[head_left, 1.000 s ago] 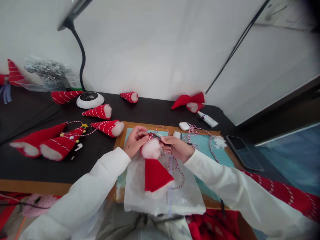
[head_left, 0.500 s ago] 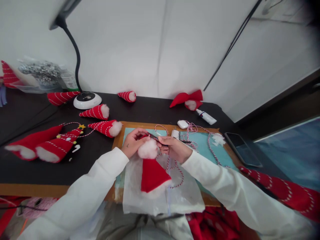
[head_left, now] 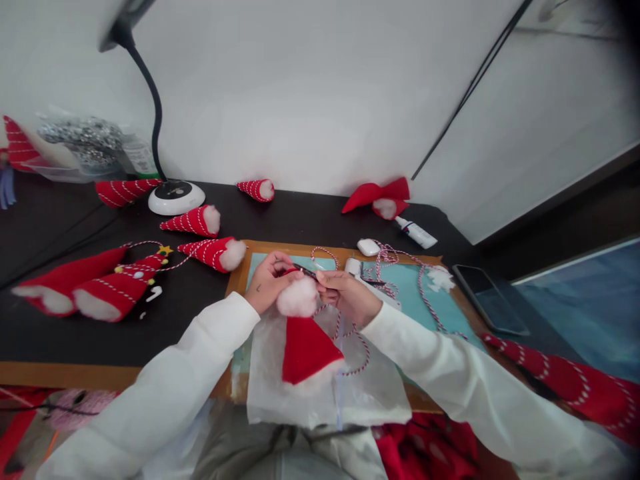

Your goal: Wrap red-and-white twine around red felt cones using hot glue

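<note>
While your left hand [head_left: 269, 285] pinches the red felt piece with white fluffy stuffing [head_left: 297, 298] just beyond the flared red felt cone [head_left: 306, 352] on the translucent plastic bag [head_left: 377, 397], your right hand [head_left: 350, 297] pinches a slim black tool [head_left: 309, 273].

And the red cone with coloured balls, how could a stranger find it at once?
Find the lamp on the black table. Nearer the camera, beside a plain red cone, lies the cone with balls; unlike its neighbours, it shows a yellow star at its tip.
</note>
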Tool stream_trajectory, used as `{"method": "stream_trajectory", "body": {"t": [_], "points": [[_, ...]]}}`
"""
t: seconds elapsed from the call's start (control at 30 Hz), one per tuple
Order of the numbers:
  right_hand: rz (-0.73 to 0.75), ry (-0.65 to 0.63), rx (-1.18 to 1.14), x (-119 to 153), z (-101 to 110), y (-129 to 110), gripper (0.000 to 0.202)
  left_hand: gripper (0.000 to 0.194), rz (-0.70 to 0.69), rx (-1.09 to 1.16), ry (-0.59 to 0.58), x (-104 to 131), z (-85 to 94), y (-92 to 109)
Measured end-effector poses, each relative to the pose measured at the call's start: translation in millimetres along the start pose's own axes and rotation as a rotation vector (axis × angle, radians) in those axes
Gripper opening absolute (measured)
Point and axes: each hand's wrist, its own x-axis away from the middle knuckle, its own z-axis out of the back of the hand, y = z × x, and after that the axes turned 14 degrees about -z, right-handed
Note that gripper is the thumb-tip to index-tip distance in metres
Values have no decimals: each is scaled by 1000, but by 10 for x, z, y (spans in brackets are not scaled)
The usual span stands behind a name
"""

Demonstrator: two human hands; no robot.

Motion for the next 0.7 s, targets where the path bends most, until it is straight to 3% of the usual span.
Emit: {"method": "stream_trajectory", "body": {"t": [0.7], "points": [[-34, -62, -13, -59, -6, 5, 41, 49, -11, 65, -14, -10, 23, -9]]}}
